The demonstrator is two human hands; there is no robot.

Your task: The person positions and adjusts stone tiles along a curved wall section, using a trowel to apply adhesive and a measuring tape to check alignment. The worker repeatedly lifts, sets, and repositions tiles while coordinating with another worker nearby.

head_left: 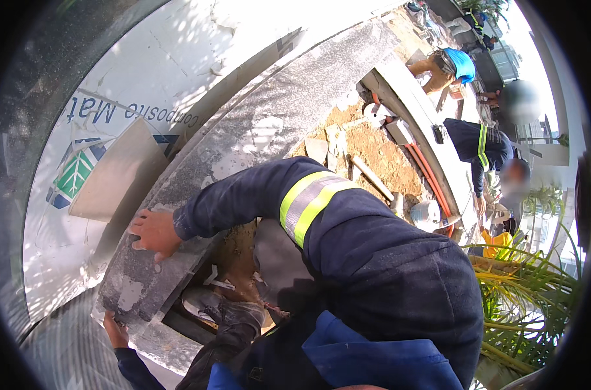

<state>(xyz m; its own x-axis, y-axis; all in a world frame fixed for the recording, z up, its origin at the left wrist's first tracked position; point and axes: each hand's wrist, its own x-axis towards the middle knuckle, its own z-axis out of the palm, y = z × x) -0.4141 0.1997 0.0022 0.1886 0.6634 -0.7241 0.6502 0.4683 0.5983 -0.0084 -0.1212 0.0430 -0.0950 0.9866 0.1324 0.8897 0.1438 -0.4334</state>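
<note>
My right hand (pixel 153 234), on the sleeved arm that crosses the middle of the view, lies with fingers apart on the long grey speckled slab (pixel 256 133). Lower down, my left hand (pixel 116 330) is curled on the same slab's edge. Pale patches mark the slab's surface. Below my right arm, my leg and dusty shoe (pixel 201 305) are in the gap beside the slab. A loose pale beige board (pixel 116 175) leans at the left, over a white printed sheet (pixel 67 247) with green and blue shapes.
A dirt bed (pixel 347 133) holds stone pieces, a pole (pixel 370 177), orange pipes (pixel 424 172) and a white bucket (pixel 425 211), bordered by a pale ledge (pixel 399 91). Co-workers bend at the right, in blue (pixel 461 65) and dark reflective clothing (pixel 477 140). Palm fronds (pixel 523 299) fill the lower right.
</note>
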